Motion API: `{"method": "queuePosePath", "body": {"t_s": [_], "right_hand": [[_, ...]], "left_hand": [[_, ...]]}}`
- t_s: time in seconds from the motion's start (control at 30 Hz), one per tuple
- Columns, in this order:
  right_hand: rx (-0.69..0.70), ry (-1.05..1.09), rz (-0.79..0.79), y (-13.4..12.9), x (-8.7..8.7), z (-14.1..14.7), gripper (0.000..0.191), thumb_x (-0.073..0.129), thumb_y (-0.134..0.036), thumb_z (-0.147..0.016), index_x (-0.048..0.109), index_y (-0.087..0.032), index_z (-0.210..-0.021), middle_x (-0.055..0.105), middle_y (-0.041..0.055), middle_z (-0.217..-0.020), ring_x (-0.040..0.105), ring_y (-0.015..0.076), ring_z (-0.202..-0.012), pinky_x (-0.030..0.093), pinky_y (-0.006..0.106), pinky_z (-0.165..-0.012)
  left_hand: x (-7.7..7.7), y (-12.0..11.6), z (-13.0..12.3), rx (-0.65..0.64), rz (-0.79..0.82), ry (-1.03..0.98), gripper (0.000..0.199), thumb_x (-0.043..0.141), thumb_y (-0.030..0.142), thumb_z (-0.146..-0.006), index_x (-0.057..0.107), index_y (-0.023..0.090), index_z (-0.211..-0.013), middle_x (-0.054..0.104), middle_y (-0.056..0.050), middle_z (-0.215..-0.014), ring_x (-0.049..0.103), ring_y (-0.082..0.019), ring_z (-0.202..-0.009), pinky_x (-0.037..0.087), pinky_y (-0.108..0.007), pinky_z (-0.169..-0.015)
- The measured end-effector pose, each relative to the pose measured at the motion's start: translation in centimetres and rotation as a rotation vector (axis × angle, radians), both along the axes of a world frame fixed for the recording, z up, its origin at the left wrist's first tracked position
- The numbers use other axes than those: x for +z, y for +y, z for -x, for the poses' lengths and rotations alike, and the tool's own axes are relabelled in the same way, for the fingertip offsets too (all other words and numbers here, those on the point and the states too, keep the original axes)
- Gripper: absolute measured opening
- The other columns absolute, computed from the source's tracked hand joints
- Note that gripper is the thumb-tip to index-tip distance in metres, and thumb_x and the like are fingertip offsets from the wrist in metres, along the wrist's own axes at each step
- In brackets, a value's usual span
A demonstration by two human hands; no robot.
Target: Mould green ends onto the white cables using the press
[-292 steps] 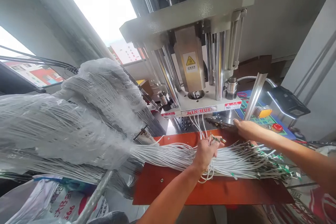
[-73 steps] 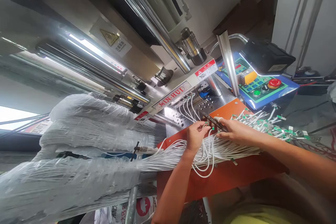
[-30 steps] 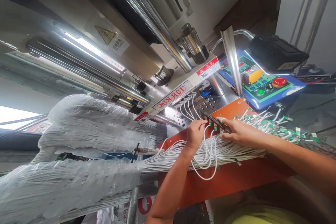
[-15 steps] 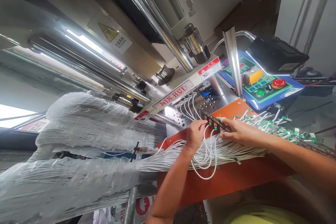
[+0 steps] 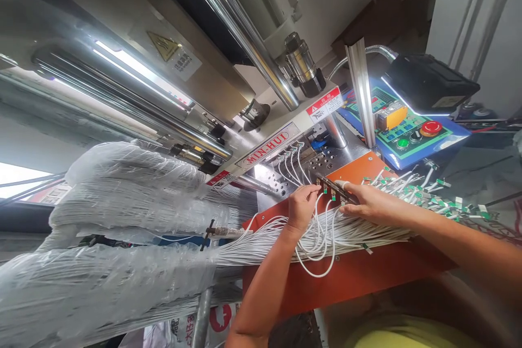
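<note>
Left hand (image 5: 302, 205) is angling up, grip pinching a connector (image 5: 318, 182), right hand (image 5: 364, 202) is pointing inward, grip clasping a dark bar (image 5: 335, 187)

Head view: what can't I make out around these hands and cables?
All in head view:
Left hand: curled fingers hide what, if anything, they pinch.
Dark metal bar: right hand covers one end.
Lower wrapped cable bundle: cut off by the left edge.
Danger label: small print too tiny.
</note>
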State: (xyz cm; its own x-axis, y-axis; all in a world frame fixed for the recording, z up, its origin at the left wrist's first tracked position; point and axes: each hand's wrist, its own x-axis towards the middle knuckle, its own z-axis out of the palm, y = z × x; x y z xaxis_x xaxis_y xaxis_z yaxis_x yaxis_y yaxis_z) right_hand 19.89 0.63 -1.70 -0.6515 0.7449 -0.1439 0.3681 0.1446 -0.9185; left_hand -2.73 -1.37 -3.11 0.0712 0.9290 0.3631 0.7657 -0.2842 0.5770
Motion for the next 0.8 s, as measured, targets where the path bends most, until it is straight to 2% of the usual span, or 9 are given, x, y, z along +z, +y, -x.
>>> {"method": "queuePosePath", "body": {"t_s": [0.13,0.23,0.37,0.6,0.8], "right_hand": [[0.001,0.002,-0.008,0.0,0.16,-0.11,0.043,0.06,-0.045,-0.078,0.058,-0.022,-0.114,0.066,0.0028,-0.084,0.058,0.0213,-0.075,0.043,0.03,-0.068],[0.01,0.023,0.045,0.01,0.13,-0.24,0.045,0.058,-0.046,-0.079,0.057,-0.022,-0.117,0.065,0.0024,-0.08,0.058,0.0213,-0.072,0.043,0.03,-0.065],[0.003,0.025,0.087,0.01,-0.03,-0.28,0.048,0.058,-0.047,-0.079,0.056,-0.023,-0.12,0.064,0.0009,-0.077,0.058,0.0205,-0.068,0.044,0.03,-0.063],[0.002,0.062,0.114,0.01,-0.03,-0.19,0.049,0.059,-0.045,-0.079,0.056,-0.023,-0.122,0.066,0.0022,-0.081,0.059,0.0221,-0.074,0.046,0.032,-0.067],[-0.005,0.035,0.075,-0.09,0.19,-0.26,0.048,0.06,-0.047,-0.078,0.059,-0.022,-0.118,0.065,0.0012,-0.079,0.057,0.0194,-0.068,0.045,0.03,-0.063]], "left_hand": [[-0.28,0.07,0.07,-0.001,0.001,-0.024,0.021,0.06,0.009,-0.082,0.075,0.022,-0.087,0.075,-0.003,-0.085,0.07,-0.016,-0.08,0.056,-0.031,-0.078],[-0.39,0.11,0.2,-0.014,0.007,-0.046,0.017,0.061,0.013,-0.084,0.075,0.022,-0.087,0.075,-0.004,-0.086,0.07,-0.017,-0.081,0.056,-0.031,-0.078],[-0.57,0.2,0.41,-0.032,-0.007,-0.037,0.021,0.059,0.011,-0.084,0.074,0.023,-0.091,0.075,-0.004,-0.089,0.07,-0.017,-0.083,0.056,-0.032,-0.08],[-0.8,0.2,0.69,-0.05,-0.008,-0.042,0.023,0.056,0.01,-0.085,0.074,0.023,-0.092,0.075,-0.003,-0.091,0.069,-0.016,-0.084,0.055,-0.031,-0.081],[-0.67,0.16,0.77,-0.085,-0.042,0.005,0.024,0.056,0.008,-0.084,0.073,0.022,-0.093,0.075,-0.004,-0.09,0.069,-0.016,-0.084,0.055,-0.031,-0.08]]}}
